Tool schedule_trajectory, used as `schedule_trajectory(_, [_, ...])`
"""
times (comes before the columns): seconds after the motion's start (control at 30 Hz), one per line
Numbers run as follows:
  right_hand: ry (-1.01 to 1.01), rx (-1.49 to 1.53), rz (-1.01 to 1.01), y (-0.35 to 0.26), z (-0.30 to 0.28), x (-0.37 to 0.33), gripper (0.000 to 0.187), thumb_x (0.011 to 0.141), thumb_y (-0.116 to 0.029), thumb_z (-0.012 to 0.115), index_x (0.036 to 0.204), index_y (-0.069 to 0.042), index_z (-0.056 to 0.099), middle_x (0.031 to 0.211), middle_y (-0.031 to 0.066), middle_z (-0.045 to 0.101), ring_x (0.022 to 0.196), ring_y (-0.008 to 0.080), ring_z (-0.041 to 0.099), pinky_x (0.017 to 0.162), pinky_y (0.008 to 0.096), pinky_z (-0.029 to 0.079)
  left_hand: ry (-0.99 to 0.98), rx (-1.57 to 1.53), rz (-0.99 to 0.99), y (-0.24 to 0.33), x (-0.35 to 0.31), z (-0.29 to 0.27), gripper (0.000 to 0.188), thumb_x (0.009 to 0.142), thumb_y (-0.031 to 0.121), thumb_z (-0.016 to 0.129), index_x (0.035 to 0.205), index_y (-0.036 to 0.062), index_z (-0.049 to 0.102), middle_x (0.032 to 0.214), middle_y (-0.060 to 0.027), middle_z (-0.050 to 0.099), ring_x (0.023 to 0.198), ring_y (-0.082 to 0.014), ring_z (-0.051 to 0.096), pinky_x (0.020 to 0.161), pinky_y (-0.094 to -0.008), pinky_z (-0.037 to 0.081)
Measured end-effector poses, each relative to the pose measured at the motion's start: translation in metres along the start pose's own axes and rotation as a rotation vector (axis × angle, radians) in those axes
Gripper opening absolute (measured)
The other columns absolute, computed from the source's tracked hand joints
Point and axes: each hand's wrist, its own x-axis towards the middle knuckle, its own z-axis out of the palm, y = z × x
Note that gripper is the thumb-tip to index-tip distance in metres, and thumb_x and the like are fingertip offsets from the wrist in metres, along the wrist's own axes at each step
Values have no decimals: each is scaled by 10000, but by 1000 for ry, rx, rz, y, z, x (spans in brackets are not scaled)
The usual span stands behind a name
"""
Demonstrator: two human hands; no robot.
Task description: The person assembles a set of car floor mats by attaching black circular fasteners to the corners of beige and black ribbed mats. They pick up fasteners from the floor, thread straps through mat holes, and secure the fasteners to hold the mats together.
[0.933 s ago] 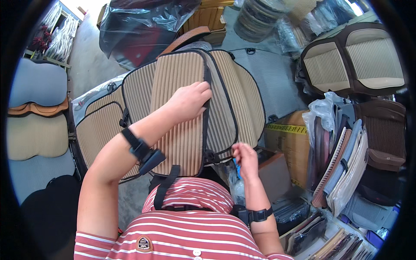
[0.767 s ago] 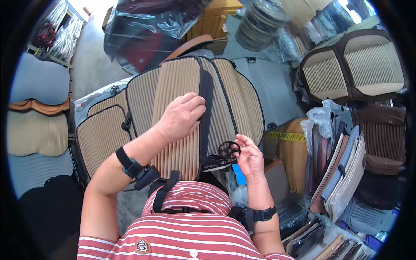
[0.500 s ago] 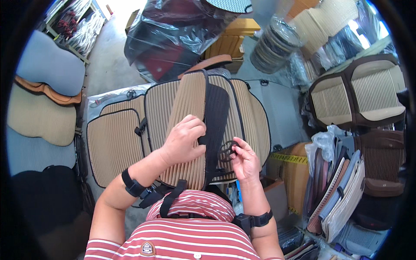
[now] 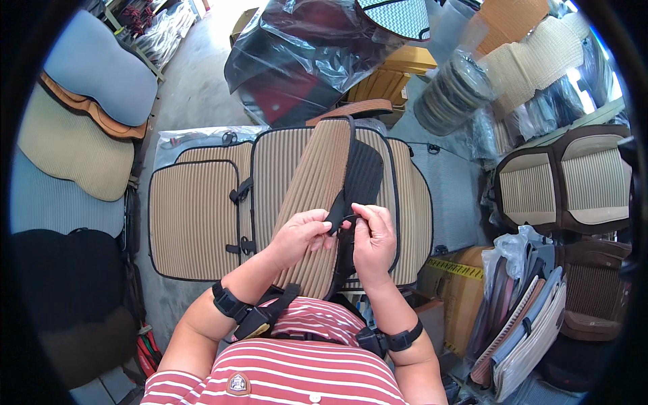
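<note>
1. At the centre of the frame, a narrow black strap [image 4: 335, 217] is pinched between both hands; it is drawn taut from the dark edge of a seat cushion cover, seemingly so it can be worked at chest height.
2. The left hand [image 4: 299, 236] is closed on the strap, thumb and fingers pressed together on its lower end. The right hand [image 4: 373, 239] meets it just beside, its fingertips clamped on the same strap from the other side.
3. The beige ribbed seat cushion cover [image 4: 310, 196] is held tilted, a long tapering panel leaning up from the lap toward the upper centre; its black mesh backing [image 4: 363, 177] is turned outward at the right, apparently so the strap can be reached.
4. Beneath it, more ribbed beige cushions with black piping [image 4: 196, 219] are laid flat, side by side, across the middle left.
5. At the lower centre, a red and white striped shirt [image 4: 304, 371] and black wrist bands [image 4: 233, 307] are seen.
6. At the upper centre, dark plastic wrapped bundles [image 4: 304, 54] are piled; at the left edge, grey and tan cushions [image 4: 81, 128] are stacked; at the right, brown-trimmed seat covers [image 4: 574, 182] and flat upright packs [image 4: 533, 324] are stored.
</note>
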Motion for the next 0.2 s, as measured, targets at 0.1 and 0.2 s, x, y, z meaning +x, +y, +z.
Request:
schedule_trajectory(0.1, [32, 11, -3, -5, 4, 2, 220, 806, 76, 506, 963, -8, 634, 902, 100, 568, 801, 213, 574, 704, 300, 477, -10, 54, 35, -7, -4, 0, 237, 916, 118, 447, 1068, 6, 589, 692, -15, 579, 542, -30, 430, 490, -154, 326])
schedule_trajectory(0.2, [-3, -141, -104, -7, -1, 7, 247, 830, 84, 475, 977, -23, 642, 977, 85, 542, 827, 204, 569, 792, 296, 516, 41, 170, 169, -5, -8, 12, 260, 925, 124, 467, 1150, 63, 581, 704, 8, 581, 579, -21, 464, 526, -144, 341])
